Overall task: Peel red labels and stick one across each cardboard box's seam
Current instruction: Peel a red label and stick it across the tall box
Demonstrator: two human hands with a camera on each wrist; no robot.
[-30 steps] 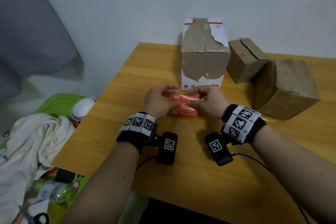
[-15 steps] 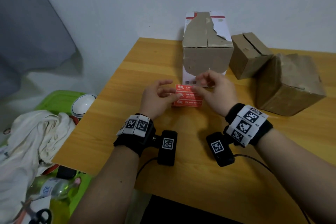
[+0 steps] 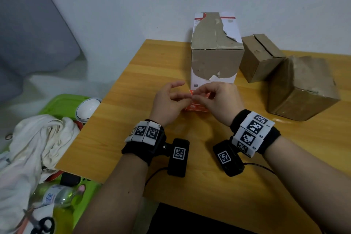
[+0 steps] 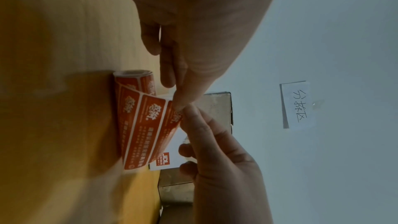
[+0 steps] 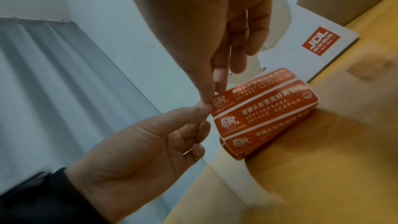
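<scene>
A curled strip of red labels rests on the wooden table in front of the tall torn white-and-brown box. Its free end is lifted. My left hand and right hand meet at the corner of that end, and each pinches it between thumb and finger. The left wrist view shows the label strip with my left hand above and my right hand below. The right wrist view shows the label strip, my right hand and my left hand at the same corner.
A small brown box leans between the tall box and a larger brown box at the right. Left of the table, lower down, are a green tray, a white bowl, a white cloth, a bottle and scissors.
The strip lay flat under both hands; now its end is raised off the table and both hands have closed together on one corner of it.
</scene>
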